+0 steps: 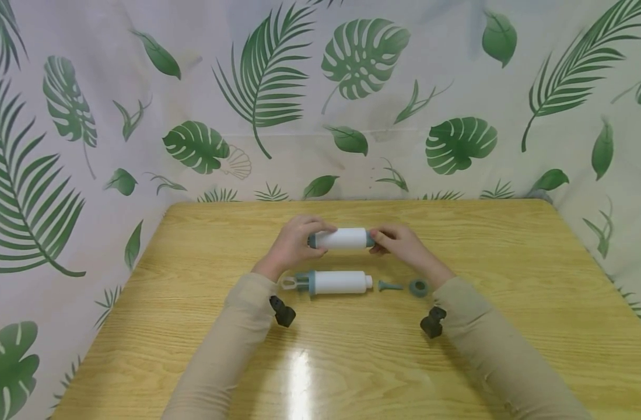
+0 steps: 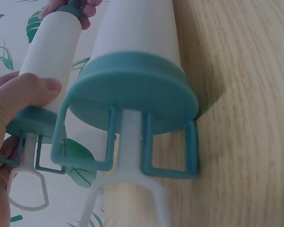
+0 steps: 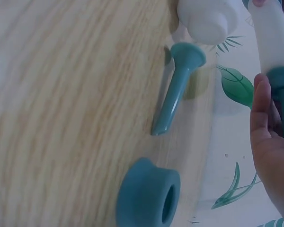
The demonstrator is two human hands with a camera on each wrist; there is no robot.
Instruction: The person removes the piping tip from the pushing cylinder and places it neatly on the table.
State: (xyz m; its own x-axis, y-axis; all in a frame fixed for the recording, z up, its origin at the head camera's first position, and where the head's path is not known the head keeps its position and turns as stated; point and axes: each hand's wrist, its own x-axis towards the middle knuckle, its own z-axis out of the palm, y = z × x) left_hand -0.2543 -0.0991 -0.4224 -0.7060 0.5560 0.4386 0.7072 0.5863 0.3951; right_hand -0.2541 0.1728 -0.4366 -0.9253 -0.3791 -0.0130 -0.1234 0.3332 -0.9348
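Note:
Between both hands, a white syringe with teal ends (image 1: 343, 238) is held level above the table. My left hand (image 1: 299, 239) grips its barrel at the handle end, thumb across the white tube; a pale pull ring (image 2: 27, 189) sticks out below. At the other end, my right hand (image 1: 404, 242) holds the teal collar (image 3: 280, 78), from which a thin teal nozzle points. Closer to me lies a second white syringe (image 1: 341, 282), its bare white tip facing right. Beside that tip are a loose teal nozzle (image 3: 177, 90) and a teal ring cap (image 3: 146, 194).
All of this is over a wood-grain table (image 1: 351, 361). A leaf-patterned white sheet (image 1: 299, 116) hangs behind the table's far edge. Black wrist cameras (image 1: 282, 312) sit by both sleeves.

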